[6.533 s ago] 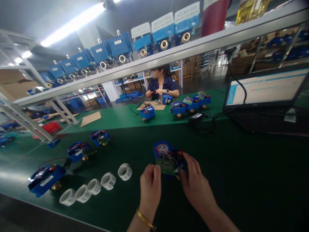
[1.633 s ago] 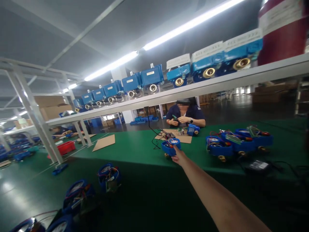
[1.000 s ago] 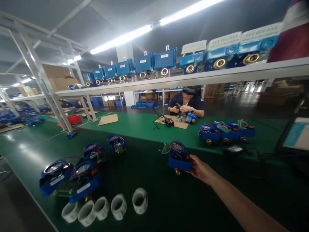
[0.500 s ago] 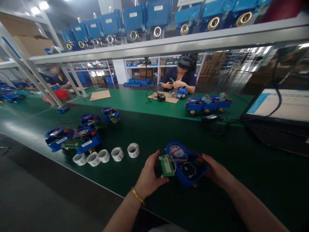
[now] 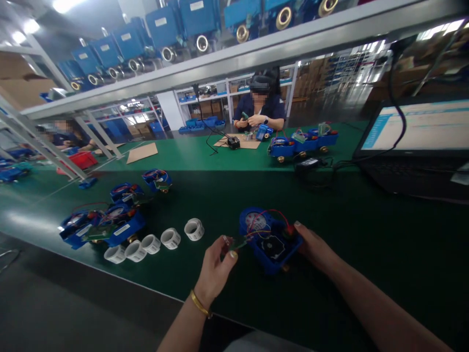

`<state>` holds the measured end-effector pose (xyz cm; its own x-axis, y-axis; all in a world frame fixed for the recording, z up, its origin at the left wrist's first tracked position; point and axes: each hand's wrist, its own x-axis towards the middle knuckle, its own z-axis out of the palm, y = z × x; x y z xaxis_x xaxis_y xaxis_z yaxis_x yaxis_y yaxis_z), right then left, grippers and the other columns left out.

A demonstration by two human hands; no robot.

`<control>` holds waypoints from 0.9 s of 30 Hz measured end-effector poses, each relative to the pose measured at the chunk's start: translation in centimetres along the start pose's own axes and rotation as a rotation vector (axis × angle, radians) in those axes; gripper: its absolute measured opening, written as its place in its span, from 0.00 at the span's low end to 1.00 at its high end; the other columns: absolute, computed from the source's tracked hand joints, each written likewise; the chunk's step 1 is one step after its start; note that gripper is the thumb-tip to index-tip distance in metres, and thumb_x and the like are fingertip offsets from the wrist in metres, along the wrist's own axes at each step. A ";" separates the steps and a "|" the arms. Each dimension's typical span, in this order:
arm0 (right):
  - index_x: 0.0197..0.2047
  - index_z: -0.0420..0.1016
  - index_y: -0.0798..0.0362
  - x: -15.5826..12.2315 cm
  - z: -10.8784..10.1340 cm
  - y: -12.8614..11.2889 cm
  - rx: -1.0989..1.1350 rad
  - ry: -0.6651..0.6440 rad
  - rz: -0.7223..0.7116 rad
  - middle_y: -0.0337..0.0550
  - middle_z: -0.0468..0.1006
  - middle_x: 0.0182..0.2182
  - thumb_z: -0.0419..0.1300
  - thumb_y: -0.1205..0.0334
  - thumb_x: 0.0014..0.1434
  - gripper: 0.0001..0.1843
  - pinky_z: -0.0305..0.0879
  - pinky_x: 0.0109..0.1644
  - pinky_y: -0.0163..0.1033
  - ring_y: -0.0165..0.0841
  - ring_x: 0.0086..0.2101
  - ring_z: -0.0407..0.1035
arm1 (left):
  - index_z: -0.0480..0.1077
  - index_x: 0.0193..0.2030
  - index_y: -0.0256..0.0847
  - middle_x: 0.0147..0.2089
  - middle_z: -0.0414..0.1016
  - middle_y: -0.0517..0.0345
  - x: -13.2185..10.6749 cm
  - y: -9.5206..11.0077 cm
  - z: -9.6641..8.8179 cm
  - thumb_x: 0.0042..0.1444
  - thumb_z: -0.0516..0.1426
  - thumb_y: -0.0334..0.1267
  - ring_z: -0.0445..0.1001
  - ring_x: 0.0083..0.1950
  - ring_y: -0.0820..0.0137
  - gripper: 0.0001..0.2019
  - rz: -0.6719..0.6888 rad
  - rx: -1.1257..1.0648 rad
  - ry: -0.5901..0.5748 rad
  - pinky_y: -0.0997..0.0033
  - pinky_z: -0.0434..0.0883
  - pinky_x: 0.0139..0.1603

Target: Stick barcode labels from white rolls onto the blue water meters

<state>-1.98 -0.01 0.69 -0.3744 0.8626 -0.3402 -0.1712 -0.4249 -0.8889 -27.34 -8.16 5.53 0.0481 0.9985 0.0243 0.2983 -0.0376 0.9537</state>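
A blue meter housing (image 5: 269, 261) stands on the dark green bench in front of me, with a round dial (image 5: 255, 221) at its far left. Inside lies a black part with a pale outline (image 5: 271, 247), and red and dark wires loop over it. My left hand (image 5: 216, 264) pinches a small green circuit board (image 5: 240, 243) by its edge, left of the housing. Seen nearly edge-on, the board hides its face; thin wires link it to the housing. My right hand (image 5: 313, 247) grips the housing's right end, its fingers partly hidden.
Several label rolls (image 5: 171, 238) line the bench's front left, beside more open blue meters (image 5: 122, 227). A laptop (image 5: 414, 146) and a black adapter with cables (image 5: 309, 165) are at right. Overhead runs a shelf (image 5: 220, 61) of blue meters. A co-worker (image 5: 260, 107) sits opposite.
My left hand has tipped the circuit board from display facing me to nearly edge-on. My right hand keeps its hold on the housing. The head view has shifted and tilted slightly.
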 end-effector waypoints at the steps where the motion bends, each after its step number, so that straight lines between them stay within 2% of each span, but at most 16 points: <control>1: 0.38 0.74 0.57 0.0 0.0 0.0 -0.004 -0.007 -0.009 0.50 0.74 0.37 0.60 0.33 0.46 0.33 0.63 0.46 0.45 0.45 0.41 0.67 | 0.66 0.39 0.35 0.38 0.70 0.51 0.3 0.2 0.2 0.53 0.46 0.60 0.67 0.37 0.67 0.27 -0.087 -0.075 0.001 0.69 0.64 0.38; 6: 0.38 0.74 0.57 0.0 -0.3 0.2 -0.056 0.015 -0.016 0.49 0.74 0.34 0.57 0.31 0.47 0.34 0.64 0.44 0.45 0.44 0.38 0.67 | 0.67 0.28 0.33 0.25 0.67 0.54 2.1 1.3 0.7 0.48 0.36 0.68 0.66 0.27 0.71 0.37 -0.493 -0.386 -0.121 0.72 0.62 0.29; 11: 0.41 0.74 0.58 -0.1 -0.6 0.4 -0.081 0.043 -0.006 0.50 0.74 0.36 0.56 0.34 0.50 0.33 0.65 0.44 0.46 0.45 0.40 0.67 | 0.66 0.24 0.34 0.20 0.64 0.57 3.1 2.0 0.6 0.47 0.33 0.68 0.64 0.22 0.73 0.38 -0.709 -0.495 -0.163 0.73 0.58 0.25; 15: 0.41 0.74 0.57 -0.1 -0.7 0.5 -0.089 0.099 0.023 0.50 0.74 0.36 0.55 0.36 0.52 0.30 0.65 0.44 0.45 0.45 0.41 0.67 | 0.66 0.24 0.34 0.19 0.64 0.57 3.2 2.1 0.5 0.48 0.33 0.68 0.64 0.22 0.73 0.38 -0.738 -0.504 -0.184 0.73 0.58 0.25; 19: 0.41 0.74 0.56 0.1 -0.8 0.6 -0.080 0.017 0.010 0.49 0.75 0.35 0.54 0.38 0.54 0.28 0.66 0.44 0.44 0.44 0.39 0.69 | 0.66 0.24 0.34 0.19 0.64 0.57 3.1 2.2 0.4 0.48 0.31 0.67 0.64 0.22 0.73 0.38 -0.746 -0.491 -0.195 0.73 0.58 0.25; 22: 0.39 0.75 0.56 0.2 -0.9 0.8 -0.096 0.019 -0.019 0.48 0.76 0.32 0.54 0.35 0.53 0.30 0.67 0.42 0.44 0.44 0.38 0.69 | 0.66 0.24 0.34 0.19 0.64 0.57 3.1 2.1 0.4 0.46 0.32 0.69 0.64 0.22 0.73 0.39 -0.744 -0.483 -0.199 0.73 0.58 0.25; 27: 0.39 0.74 0.54 0.1 -1.1 0.8 -0.086 0.056 0.015 0.49 0.75 0.36 0.55 0.35 0.52 0.29 0.67 0.44 0.46 0.48 0.43 0.67 | 0.67 0.24 0.34 0.20 0.65 0.56 3.1 1.8 0.4 0.45 0.33 0.70 0.64 0.23 0.72 0.39 -0.735 -0.502 -0.219 0.73 0.59 0.26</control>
<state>-1.14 0.06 -0.37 -0.3244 0.8713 -0.3683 -0.0863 -0.4150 -0.9057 -26.32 -5.19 7.17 0.2046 0.7332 -0.6485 -0.1217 0.6764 0.7264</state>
